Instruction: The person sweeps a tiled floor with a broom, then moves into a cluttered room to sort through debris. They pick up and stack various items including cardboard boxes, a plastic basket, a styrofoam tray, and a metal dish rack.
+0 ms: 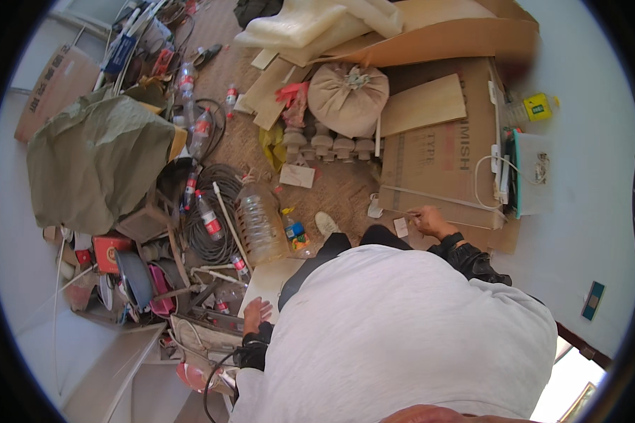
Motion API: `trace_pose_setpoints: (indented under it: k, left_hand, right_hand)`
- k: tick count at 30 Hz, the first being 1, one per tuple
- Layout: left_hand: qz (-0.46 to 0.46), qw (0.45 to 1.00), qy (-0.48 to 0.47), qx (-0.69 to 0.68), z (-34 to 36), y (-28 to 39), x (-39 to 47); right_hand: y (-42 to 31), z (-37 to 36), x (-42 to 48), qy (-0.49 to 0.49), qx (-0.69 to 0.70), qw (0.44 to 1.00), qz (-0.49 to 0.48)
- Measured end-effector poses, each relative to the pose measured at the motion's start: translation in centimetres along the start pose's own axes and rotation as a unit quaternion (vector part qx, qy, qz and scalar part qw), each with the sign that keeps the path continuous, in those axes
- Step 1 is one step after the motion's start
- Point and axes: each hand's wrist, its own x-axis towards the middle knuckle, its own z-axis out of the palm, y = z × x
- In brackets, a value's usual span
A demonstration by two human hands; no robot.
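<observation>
My left hand (256, 313) hangs low at my side with its fingers spread and holds nothing that I can see. It is beside a pale flat board (267, 280) and above a cream bag (211, 334). On the other side, my right hand (433, 221) is at the near edge of a large cardboard box (428, 180) bearing print. Its fingers are bent together, and whether something thin is between them is too small to tell. A small pale card (400, 227) lies just left of those fingertips, and a white crumpled item (374, 206) lies farther off.
A large clear plastic jug (259, 222), a coil of dark cable (203, 211) and several bottles lie left of my feet. Ahead are a tied cloth sack (349, 98) and grey insulator-like pieces (344, 148). A teal-rimmed clear bin (532, 174) stands by the right wall.
</observation>
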Motion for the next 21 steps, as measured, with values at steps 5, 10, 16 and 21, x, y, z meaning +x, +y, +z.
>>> trace_pose_setpoints:
  k: [5,10,16,21]
  left_hand:
    - [0.080,0.996,-0.028,0.030,-4.8,-2.1,3.1]
    - [-0.033,0.999,0.004,0.008,-1.8,5.9,0.9]
    - [-0.058,0.997,0.040,-0.027,-1.1,9.2,2.2]
    - [-0.088,0.990,0.040,-0.108,-1.8,6.7,7.6]
  right_hand:
    - [-2.9,0.5,1.7,-0.046,0.000,0.999,0.008]
    - [-4.5,0.2,4.8,-0.050,0.004,0.999,0.021]
    - [-6.4,-1.2,11.7,-0.079,-0.026,0.996,-0.017]
    - [-7.7,-2.9,19.4,-0.050,-0.004,0.995,-0.086]
